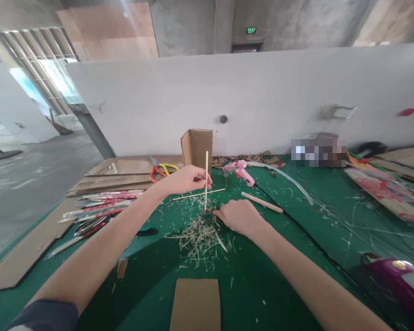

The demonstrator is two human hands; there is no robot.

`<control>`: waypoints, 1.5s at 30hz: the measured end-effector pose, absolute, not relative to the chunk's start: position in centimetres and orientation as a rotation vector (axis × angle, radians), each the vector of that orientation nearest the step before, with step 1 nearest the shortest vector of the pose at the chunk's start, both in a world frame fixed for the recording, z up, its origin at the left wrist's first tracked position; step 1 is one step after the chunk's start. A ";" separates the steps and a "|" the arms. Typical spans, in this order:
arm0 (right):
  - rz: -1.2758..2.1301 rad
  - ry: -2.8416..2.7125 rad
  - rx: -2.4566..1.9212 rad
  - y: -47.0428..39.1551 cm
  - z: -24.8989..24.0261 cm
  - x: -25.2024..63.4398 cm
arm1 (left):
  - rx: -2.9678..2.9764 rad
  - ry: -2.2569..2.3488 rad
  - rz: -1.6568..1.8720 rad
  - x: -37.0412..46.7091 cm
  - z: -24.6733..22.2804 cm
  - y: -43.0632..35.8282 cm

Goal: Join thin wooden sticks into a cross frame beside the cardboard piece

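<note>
My left hand (196, 178) pinches a thin wooden stick (206, 161) and holds it upright, its lower end close above the table. Low beside that end is my right hand (240, 218), its fingers curled in. A small dark thing shows at its fingertips, too small to name. Behind the upright stick, a second thin stick (183, 197) lies across the table. A tangle of pale shavings (198, 241) is heaped just in front of both hands.
Behind the hands stands a folded cardboard piece (202, 147), with scissors (158, 169) to its left. A pink glue gun (243, 174) and a craft knife-like stick (262, 202) lie to the right. Packaged sticks (103, 204) are at left; flat cardboard (196, 303) lies in front.
</note>
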State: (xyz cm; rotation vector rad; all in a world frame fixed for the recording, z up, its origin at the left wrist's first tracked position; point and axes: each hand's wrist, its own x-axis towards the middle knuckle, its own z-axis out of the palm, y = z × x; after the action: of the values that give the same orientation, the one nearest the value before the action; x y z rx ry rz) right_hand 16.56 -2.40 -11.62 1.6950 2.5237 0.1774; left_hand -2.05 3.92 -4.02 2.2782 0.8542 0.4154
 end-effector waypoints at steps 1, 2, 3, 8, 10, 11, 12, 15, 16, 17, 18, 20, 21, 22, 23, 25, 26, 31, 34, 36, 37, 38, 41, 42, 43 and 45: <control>0.188 2.529 1.691 -2.5 -11.6 16.6 | 2.283 0.861 0.413 -2.0 -4.0 3.9; 0.192 2.534 1.694 -2.5 -11.7 16.6 | 2.287 0.868 0.412 -2.1 -3.9 3.9; 0.191 2.542 1.695 -2.6 -11.8 16.6 | 2.289 0.873 0.407 -2.1 -3.9 3.9; 0.179 2.549 1.713 -2.6 -12.3 16.9 | 2.255 0.846 0.409 -2.1 -4.1 4.0; 0.201 2.566 1.716 -2.5 -12.4 17.1 | 2.250 0.845 0.421 -2.1 -4.1 4.1; 0.221 2.576 1.726 -2.5 -12.4 17.1 | 2.254 0.848 0.427 -2.1 -4.2 4.1; 0.249 2.585 1.747 -2.4 -12.4 17.2 | 2.263 0.852 0.430 -2.1 -4.2 4.2; 0.347 2.575 1.871 -2.0 -12.2 17.4 | 2.330 0.866 0.423 -2.2 -4.2 4.4; 0.375 2.570 1.909 -1.9 -12.2 17.4 | 2.352 0.872 0.415 -2.3 -4.2 4.4; 0.395 2.569 1.934 -1.8 -12.2 17.5 | 2.366 0.879 0.409 -2.3 -4.3 4.5; 0.409 2.571 1.954 -1.7 -12.2 17.5 | 2.368 0.886 0.406 -2.3 -4.3 4.5; 0.430 2.592 1.966 -1.6 -12.3 17.5 | 2.345 0.885 0.402 -2.4 -4.3 4.6; 0.445 2.603 1.972 -1.5 -12.4 17.5 | 2.331 0.878 0.404 -2.4 -4.4 4.6; 0.462 2.610 1.980 -1.5 -12.5 17.5 | 2.319 0.869 0.409 -2.4 -4.4 4.6; 0.478 2.615 1.990 -1.4 -12.6 17.5 | 2.311 0.860 0.415 -2.3 -4.4 4.6; 0.498 2.614 2.010 -1.3 -12.7 17.5 | 2.308 0.846 0.431 -2.3 -4.4 4.5; 0.501 2.607 2.020 -1.3 -12.7 17.4 | 2.312 0.845 0.440 -2.3 -4.4 4.5; 0.433 2.596 1.931 -1.4 -13.1 17.2 | 2.334 0.857 0.449 -2.3 -4.3 4.4; 0.373 2.609 1.809 -1.5 -13.3 17.2 | 2.350 0.854 0.447 -2.2 -4.2 4.2; 0.368 2.633 1.787 -1.6 -13.4 17.2 | 2.358 0.856 0.450 -2.2 -4.1 4.1; 0.376 2.652 1.796 -1.6 -13.4 17.1 | 2.357 0.856 0.453 -2.2 -4.1 4.1; 0.391 2.668 1.824 -1.6 -13.3 17.0 | 2.352 0.853 0.457 -2.2 -4.0 4.1; 0.455 2.691 1.954 -1.4 -13.0 16.7 | 2.338 0.831 0.469 -2.3 -4.1 4.2; 0.469 2.687 1.986 -1.4 -12.9 16.6 | 2.340 0.827 0.472 -2.3 -4.1 4.3; 0.476 2.678 2.006 -1.3 -12.9 16.5 | 2.343 0.826 0.471 -2.3 -4.1 4.4; 0.464 2.653 1.997 -1.3 -12.8 16.4 | 2.339 0.829 0.471 -2.4 -4.2 4.5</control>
State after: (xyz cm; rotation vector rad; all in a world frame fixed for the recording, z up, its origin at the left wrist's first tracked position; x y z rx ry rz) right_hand 16.40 -1.26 -12.80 1.9973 2.6532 0.4640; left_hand -2.42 4.46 -4.17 2.3386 0.8294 0.4706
